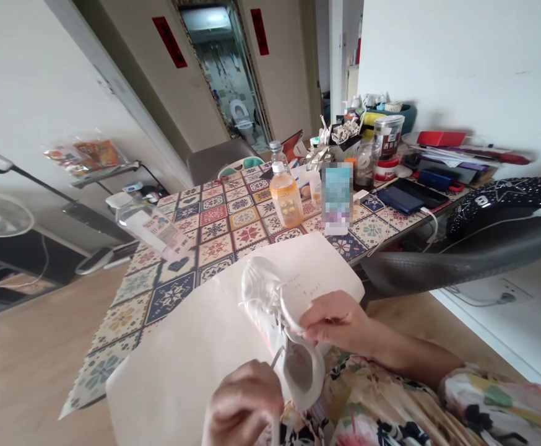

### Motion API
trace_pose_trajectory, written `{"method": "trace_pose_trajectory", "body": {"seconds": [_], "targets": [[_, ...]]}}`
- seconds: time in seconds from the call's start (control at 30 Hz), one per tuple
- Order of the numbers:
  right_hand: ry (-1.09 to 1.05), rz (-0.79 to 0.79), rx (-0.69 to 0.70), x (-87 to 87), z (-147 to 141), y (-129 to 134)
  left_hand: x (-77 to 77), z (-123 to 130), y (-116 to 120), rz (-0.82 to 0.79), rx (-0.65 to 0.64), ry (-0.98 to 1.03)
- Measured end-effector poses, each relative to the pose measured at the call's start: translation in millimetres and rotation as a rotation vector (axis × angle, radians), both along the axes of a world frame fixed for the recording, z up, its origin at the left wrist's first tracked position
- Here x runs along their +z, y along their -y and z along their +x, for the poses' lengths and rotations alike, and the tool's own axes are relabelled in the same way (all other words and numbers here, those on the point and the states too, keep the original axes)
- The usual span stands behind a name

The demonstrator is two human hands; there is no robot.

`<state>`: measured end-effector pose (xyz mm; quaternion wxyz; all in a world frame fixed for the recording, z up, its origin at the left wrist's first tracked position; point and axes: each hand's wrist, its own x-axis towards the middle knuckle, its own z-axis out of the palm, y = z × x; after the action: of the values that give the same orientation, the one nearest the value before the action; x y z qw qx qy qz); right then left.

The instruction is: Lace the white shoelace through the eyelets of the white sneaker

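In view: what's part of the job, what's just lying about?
In the job: white shoe, shoelace in left hand, right hand at the shoe's side, white sheet beneath.
Lying about: amber drink bottle, clear white-capped bottle, red box.

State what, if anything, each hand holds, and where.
Left hand: a shoelace of the white sneaker, by its loose length. Right hand: at the sneaker's opening, hold unclear: lace or edge.
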<state>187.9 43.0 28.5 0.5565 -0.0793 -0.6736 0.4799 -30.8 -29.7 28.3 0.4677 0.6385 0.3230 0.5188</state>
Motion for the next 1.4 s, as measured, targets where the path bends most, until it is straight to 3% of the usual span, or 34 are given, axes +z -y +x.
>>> {"method": "trace_pose_trajectory", "body": {"seconds": [0.07, 0.13, 0.23, 0.33, 0.5, 0.63, 0.93, 1.07, 1.17, 1.4], "targets": [[0.199, 0.293, -0.152, 1.9, -3, 4, -7.0, 4, -8, -0.121, 0.027, -0.028], [0.302, 0.487, -0.234, 2.3, -5, 5, -13.4, 8, -14, -0.221, 0.096, 0.03], [0.345, 0.556, -0.28, 0.9, -6, 5, -18.0, 12, -18, -0.263, 0.162, 0.085], [0.419, 0.593, -0.27, -1.7, -6, 4, -15.3, 16, -17, -0.163, 0.187, 0.08], [0.509, 0.58, -0.239, -5.7, -8, 5, -8.4, 22, -15, -0.055, 0.224, 0.006], [0.457, 0.555, -0.223, -4.5, -9, 6, -8.3, 22, -13, -0.04, 0.291, -0.019], [0.356, 0.261, -0.253, 2.3, -10, 13, -7.6, 25, -10, -0.004, 0.257, -0.097], [0.397, 0.286, -0.157, 5.6, -8, 13, -8.3, 25, -10, 0.094, 0.29, -0.074], [0.434, 0.299, -0.174, 4.4, -9, 12, -8.5, 26, -10, 0.112, 0.321, -0.088], [0.524, 0.442, -0.297, -3.7, -13, 8, -11.9, 26, -10, -0.036, 0.398, -0.032]]}}
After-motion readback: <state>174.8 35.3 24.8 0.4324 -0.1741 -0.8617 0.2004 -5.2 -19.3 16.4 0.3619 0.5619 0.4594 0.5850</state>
